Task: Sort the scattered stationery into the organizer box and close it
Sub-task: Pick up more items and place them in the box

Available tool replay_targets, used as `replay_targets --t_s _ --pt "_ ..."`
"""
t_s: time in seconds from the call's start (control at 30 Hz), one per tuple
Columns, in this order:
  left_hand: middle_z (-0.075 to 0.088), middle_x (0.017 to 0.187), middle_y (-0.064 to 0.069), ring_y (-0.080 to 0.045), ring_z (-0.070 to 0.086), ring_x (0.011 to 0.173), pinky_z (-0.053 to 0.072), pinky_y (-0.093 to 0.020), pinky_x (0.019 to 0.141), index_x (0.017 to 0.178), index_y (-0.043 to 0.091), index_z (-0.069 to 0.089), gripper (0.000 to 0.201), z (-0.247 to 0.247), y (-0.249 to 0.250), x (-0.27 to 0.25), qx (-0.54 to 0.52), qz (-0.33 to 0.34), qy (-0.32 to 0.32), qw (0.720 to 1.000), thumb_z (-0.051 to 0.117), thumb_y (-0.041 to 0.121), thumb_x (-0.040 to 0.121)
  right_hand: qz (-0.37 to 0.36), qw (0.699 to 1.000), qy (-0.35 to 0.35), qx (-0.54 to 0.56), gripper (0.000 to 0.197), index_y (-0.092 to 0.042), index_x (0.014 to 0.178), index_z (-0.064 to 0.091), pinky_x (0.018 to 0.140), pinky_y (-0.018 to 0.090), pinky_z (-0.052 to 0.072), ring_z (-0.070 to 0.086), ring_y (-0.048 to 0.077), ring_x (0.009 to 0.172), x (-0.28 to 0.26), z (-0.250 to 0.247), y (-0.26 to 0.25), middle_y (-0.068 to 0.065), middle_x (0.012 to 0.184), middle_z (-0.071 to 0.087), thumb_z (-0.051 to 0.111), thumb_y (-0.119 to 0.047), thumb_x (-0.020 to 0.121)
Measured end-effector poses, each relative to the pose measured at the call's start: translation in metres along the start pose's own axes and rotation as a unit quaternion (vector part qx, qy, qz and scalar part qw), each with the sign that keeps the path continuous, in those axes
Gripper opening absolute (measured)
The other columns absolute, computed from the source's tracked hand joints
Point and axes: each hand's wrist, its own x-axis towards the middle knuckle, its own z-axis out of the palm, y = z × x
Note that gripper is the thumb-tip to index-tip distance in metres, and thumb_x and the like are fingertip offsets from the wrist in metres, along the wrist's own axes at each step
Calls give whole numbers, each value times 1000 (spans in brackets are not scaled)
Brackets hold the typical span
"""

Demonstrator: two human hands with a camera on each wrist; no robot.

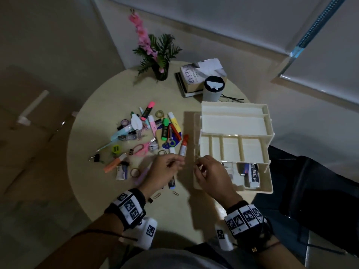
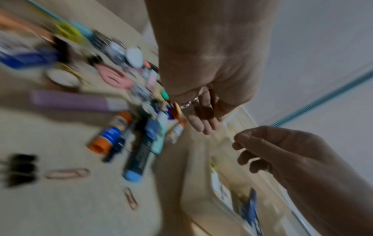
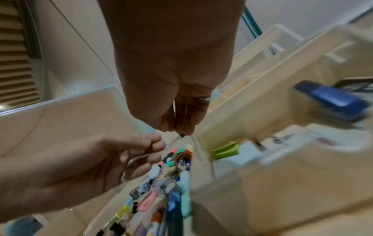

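2 hands meet beside organizer box (image 1: 236, 131) | left hand (image 1: 163, 171) fingers curled, contents unclear | right hand (image 1: 210, 172) pinches thin clear item

Cream plastic organizer box (image 1: 269, 121), matt table (image 1: 93, 133).

- The left hand (image 1: 163, 172) wears a silver ring (image 2: 188, 103) on one finger.
- The left wrist carries a black band (image 1: 127, 207) set with white squares printed in black block codes.
- A white camera block (image 1: 147, 232) bearing one more code square hangs under that band, with a thin black cable running back along the bare forearm.
- The right hand (image 1: 210, 176) wears a ring (image 3: 203, 99) too.
- The right wrist has a matching black band (image 1: 243, 219) with code squares and a white block (image 1: 223, 239) beneath it.
- Behind it sit thin dark cords and a small gold bead (image 1: 254, 249).
- Grey cloth covers the lap.
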Motion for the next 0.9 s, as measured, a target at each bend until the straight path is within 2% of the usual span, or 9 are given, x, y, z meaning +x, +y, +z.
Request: replay_targets --t_s 0.07,0.17,0.23,0.33,0.4,0.57,0.73,0.83,0.9 --pt "79 99 3 -9 75 91 59 -28 83 103 16 76 26 -41 -11 -8 9 13 53 998 58 -2 101 1 1000 -7 16 8 -20 93 66 62 32 50 58 12 71 27 8 -21 -5 86 62 61 -22 99" --pt "78 101 2 -8 73 91 57 -27 82 98 16 76 28 -93 -35 -21 2 15 114 993 58 -4 100 62 996 -42 40 3 -20 102 66 63 30 57 67 11 71 72 29 -38 -1 87 71 64 -21 99" --pt "79 99 0 -13 74 89 58 -30 82 96 16 76 29 -120 -52 -30 -17 0 139 990 58 -6 100 109 992 -61 36 11 -20 107 67 69 41 63 73 22 74 101 44 -45 4 88 75 66 -24 97" --pt "80 100 6 -12 76 95 59 -30 87 96 18 77 25 -153 -71 -40 -27 -9 156 987 62 -2 99 155 987 -42 -8 24 -9 111 68 74 36 59 73 34 86 140 62 -52 14 96 76 68 -27 96" --pt "80 99 11 -8 74 94 57 -25 83 96 19 78 22 -171 -80 -45 -8 -9 159 987 64 2 99 192 980 -30 -31 32 -5 112 66 73 39 59 73 37 88 158 75 -54 17 99 75 67 -33 96" --pt "78 90 10 -14 74 84 56 -32 78 92 24 78 21 -200 -96 -46 8 -21 159 987 68 7 98 279 957 -32 -69 65 -6 112 66 75 48 64 74 39 88 181 114 -33 18 102 75 60 -63 80" --pt "78 94 14 -1 71 88 55 -17 75 95 25 77 17 -211 -99 -35 23 -36 122 992 68 11 99 315 948 -13 -46 64 0 120 58 84 49 59 69 44 104 178 122 -44 23 116 68 77 -50 86" --pt "78 97 12 0 71 91 51 -11 73 98 19 77 15 -209 -97 -24 21 -31 94 995 66 8 100 336 942 2 -3 65 -5 107 69 69 40 60 74 35 88 173 118 -43 14 96 74 78 -59 72" --pt "78 99 10 2 71 94 51 -10 77 101 17 77 16 -205 -93 -15 19 -22 64 997 65 6 100 343 939 16 37 47 -7 92 75 61 32 52 74 31 79 168 111 -48 11 81 74 77 -52 79"
